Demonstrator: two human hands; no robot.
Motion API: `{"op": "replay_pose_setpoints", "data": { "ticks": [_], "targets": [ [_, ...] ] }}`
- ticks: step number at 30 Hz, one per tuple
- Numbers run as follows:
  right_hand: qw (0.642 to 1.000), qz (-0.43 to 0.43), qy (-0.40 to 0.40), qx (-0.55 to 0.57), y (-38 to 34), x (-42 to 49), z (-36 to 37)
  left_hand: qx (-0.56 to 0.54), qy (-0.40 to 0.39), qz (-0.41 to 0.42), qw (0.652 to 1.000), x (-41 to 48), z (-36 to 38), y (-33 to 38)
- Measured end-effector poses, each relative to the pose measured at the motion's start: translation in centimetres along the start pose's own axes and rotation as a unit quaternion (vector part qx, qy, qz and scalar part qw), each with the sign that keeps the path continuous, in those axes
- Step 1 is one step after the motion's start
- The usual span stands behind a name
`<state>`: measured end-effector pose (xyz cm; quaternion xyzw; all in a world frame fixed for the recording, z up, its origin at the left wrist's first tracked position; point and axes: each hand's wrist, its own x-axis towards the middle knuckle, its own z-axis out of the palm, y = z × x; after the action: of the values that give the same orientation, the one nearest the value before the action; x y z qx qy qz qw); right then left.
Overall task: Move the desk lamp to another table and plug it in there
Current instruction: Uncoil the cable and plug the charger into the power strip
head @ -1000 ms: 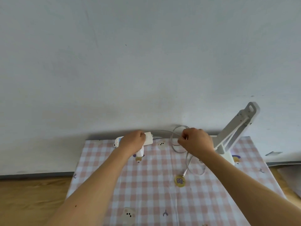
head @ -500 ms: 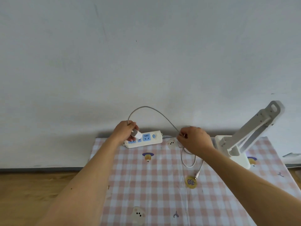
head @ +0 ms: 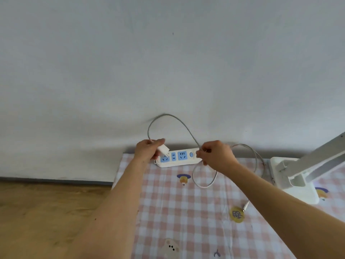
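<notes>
A white desk lamp (head: 295, 176) stands at the right on a pink checked tablecloth (head: 186, 217), its arm leaning up to the right. A white power strip (head: 179, 157) with blue sockets lies by the wall. My left hand (head: 147, 151) pinches the white plug adapter (head: 164, 148) just above the strip's left socket. My right hand (head: 216, 155) grips the grey cable (head: 173, 118), which arches up between both hands. Below it the cable loops on the cloth and its small free jack end (head: 246, 206) lies loose.
A pale wall (head: 168, 62) rises right behind the table. Wooden floor (head: 46, 212) lies to the left of the table's left edge. Cartoon prints dot the cloth.
My left hand went from covering the power strip to holding the plug adapter over its left socket. The cable now arches between my hands. The view has shifted left, the lamp nearer the right edge.
</notes>
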<state>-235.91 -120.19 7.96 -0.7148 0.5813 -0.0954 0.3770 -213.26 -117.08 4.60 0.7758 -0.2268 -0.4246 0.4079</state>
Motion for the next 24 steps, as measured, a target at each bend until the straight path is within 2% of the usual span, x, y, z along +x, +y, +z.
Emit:
{"op": "replay_pose_setpoints", "data": {
  "ticks": [4, 15, 24],
  "targets": [
    [1.000, 0.008, -0.012, 0.013, 0.1, 0.7, 1.0, -0.010, 0.023, 0.009, 1.000, 0.6, 0.2, -0.3],
    [0.999, 0.018, -0.020, 0.036, -0.2, 2.2, 1.7, -0.014, -0.004, -0.029, 0.999, 2.8, 1.1, -1.0],
    [0.999, 0.015, -0.015, 0.033, -0.1, 2.5, 2.5, 0.069, -0.013, -0.020, 0.997, 3.0, 1.6, -0.6]
  ]
}}
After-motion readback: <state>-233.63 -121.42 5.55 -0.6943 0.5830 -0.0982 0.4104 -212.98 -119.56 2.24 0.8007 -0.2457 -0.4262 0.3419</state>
